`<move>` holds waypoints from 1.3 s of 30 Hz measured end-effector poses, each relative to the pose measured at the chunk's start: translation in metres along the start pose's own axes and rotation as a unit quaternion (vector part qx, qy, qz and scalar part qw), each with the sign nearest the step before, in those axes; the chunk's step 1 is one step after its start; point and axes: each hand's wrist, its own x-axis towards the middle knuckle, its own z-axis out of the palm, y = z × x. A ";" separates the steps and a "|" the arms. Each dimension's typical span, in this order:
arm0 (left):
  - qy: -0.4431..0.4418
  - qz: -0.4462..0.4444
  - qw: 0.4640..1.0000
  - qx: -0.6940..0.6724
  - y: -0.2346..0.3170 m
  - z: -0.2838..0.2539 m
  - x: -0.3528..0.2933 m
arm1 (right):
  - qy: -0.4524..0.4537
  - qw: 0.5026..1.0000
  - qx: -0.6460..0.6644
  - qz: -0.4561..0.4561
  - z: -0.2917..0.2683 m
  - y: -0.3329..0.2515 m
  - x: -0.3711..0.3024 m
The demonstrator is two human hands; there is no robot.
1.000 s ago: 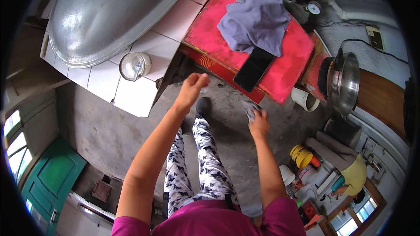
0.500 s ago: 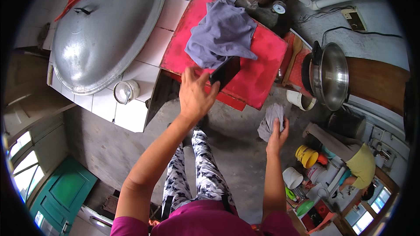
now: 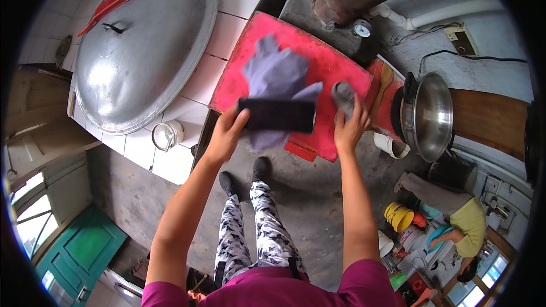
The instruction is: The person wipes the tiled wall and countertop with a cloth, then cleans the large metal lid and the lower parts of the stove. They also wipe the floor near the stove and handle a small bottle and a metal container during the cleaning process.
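My left hand (image 3: 224, 135) is closed on the left end of a black smartphone (image 3: 277, 115), its dark face toward me. Behind the phone a crumpled purple-grey cloth (image 3: 277, 74) lies on the red tabletop (image 3: 327, 61), partly smeared by motion. Part of it hangs below the phone past the table's front edge; whether my left fingers also touch it is hidden. At the table's right side, my right hand (image 3: 351, 127) grips a small bunched grey rag (image 3: 343, 98) that rests on or just over the red surface.
A large metal lid (image 3: 151, 45) with a red brush (image 3: 108, 7) covers the tiled counter at left, beside a small tub (image 3: 168, 135). At right stand a steel pan (image 3: 435, 108) and a wooden spatula (image 3: 384, 82). Another person (image 3: 463, 222) bends over at far right.
My left hand has taken hold of the phone, now turned level. The purple-grey cloth has shifted toward me. My right hand has moved up with the grey rag to the table.
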 end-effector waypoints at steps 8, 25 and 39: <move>0.133 -0.078 0.952 -0.263 -0.006 -0.078 -0.211 | -0.087 0.991 0.054 -0.090 0.057 -0.081 0.081; 0.282 -0.087 0.899 -0.322 -0.009 -0.086 -0.289 | -0.128 0.974 0.135 -0.131 0.134 -0.218 0.136; 0.163 0.009 0.914 -0.372 0.042 -0.036 -0.114 | -0.135 0.960 0.011 -0.247 0.061 -0.108 0.102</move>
